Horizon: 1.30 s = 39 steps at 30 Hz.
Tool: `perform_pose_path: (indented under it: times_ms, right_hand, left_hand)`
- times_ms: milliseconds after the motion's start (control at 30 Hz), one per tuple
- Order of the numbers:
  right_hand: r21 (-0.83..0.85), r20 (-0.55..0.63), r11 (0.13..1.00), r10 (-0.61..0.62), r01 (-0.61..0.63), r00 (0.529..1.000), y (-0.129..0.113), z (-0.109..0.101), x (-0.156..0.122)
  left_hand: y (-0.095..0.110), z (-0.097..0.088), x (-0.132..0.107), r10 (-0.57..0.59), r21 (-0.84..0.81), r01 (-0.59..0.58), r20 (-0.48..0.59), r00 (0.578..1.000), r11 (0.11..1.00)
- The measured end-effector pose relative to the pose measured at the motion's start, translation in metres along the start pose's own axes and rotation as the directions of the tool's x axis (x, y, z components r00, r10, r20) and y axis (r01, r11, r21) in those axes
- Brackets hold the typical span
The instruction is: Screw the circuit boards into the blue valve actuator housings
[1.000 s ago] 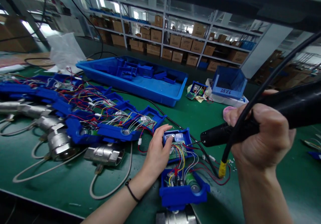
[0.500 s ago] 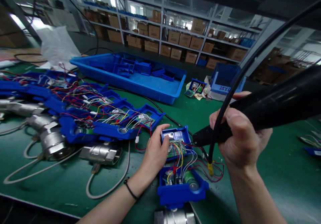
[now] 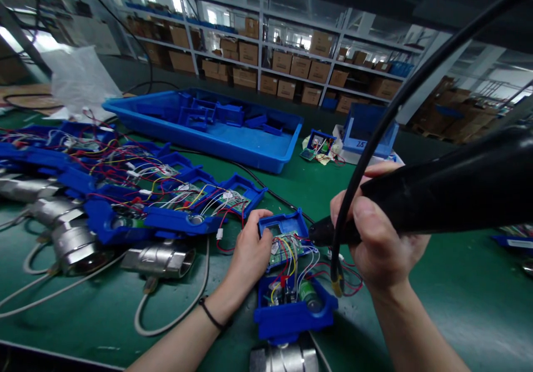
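Observation:
My left hand (image 3: 251,242) grips the left edge of a small blue plastic housing cover (image 3: 287,223), thumb and fingers closed around its side. Inside the cover lies a green circuit board (image 3: 287,248). Red, yellow and white wires run from it down to a blue housing base (image 3: 295,319) holding a green cylindrical cell (image 3: 310,296). A metal valve body (image 3: 284,358) sits under that base. My right hand (image 3: 378,233) is wrapped around a thick black tapered tool (image 3: 449,189), its narrow nose at the cover's right edge. Whether the tip touches is unclear.
A black cable (image 3: 387,116) with a yellow end hangs across my right hand. Wired blue housings (image 3: 183,220) on metal valves (image 3: 158,258) crowd the left. Behind stand a blue tray (image 3: 250,144) with plastic parts and a blue bin (image 3: 370,130). Boxed shelves (image 3: 291,66) line the background.
The view has shifted slightly, so most things sit further left. The cover is tilted a little differently in my left hand, and the black tool's nose stays at its right edge.

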State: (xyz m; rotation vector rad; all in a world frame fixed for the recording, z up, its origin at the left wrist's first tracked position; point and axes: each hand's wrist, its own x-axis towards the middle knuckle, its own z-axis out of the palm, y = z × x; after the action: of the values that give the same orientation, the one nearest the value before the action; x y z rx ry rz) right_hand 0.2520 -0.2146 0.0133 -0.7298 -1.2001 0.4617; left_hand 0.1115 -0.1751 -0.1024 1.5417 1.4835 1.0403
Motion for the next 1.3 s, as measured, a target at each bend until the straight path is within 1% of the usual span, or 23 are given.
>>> perform_pose_path:
  times_ms: [267, 400, 600, 767, 867, 967, 1067, 1200, 1300]
  right_hand:
    - [0.000, 0.025, 0.999, -0.032, 0.032, 0.999, 0.001, -0.001, -0.004]
    - [0.002, 0.019, 0.999, -0.054, 0.054, 0.998, 0.002, -0.001, -0.004]
    - [0.035, 0.016, 0.999, -0.041, 0.041, 0.999, 0.005, 0.000, -0.004]
    - [0.011, -0.005, 0.996, -0.087, 0.087, 0.996, 0.006, 0.000, -0.002]
    - [0.000, -0.014, 0.998, -0.058, 0.058, 0.998, 0.004, 0.001, 0.000]
    - [0.018, -0.032, 1.000, -0.022, 0.022, 0.999, 0.001, 0.001, 0.003]
    - [0.046, -0.009, 0.999, 0.002, -0.002, 1.000, -0.001, -0.001, 0.006]
    - [0.031, -0.001, 0.999, 0.010, -0.010, 1.000, 0.002, -0.002, 0.008]
    - [0.003, -0.041, 1.000, -0.012, 0.013, 0.999, 0.006, -0.001, 0.008]
  left_hand:
    - [0.002, -0.001, 0.002, -0.075, 0.000, 0.075, 0.016, 0.997, 0.997]
    - [0.005, -0.001, 0.002, -0.104, 0.017, 0.104, 0.025, 0.994, 0.994]
    - [0.006, -0.001, 0.002, -0.096, -0.006, 0.096, 0.021, 0.995, 0.995]
    - [0.005, -0.001, 0.002, -0.101, 0.001, 0.101, 0.023, 0.995, 0.995]
    - [0.006, -0.002, 0.001, -0.084, 0.014, 0.083, 0.023, 0.996, 0.996]
    - [0.007, -0.004, -0.001, -0.039, 0.109, 0.037, 0.017, 0.999, 0.993]
    - [0.008, -0.006, -0.003, 0.014, 0.172, -0.016, 0.013, 1.000, 0.985]
    - [0.007, -0.006, -0.002, 0.054, 0.068, -0.059, 0.066, 0.996, 0.996]
    - [0.007, -0.006, -0.001, 0.083, 0.041, -0.089, 0.114, 0.990, 0.995]
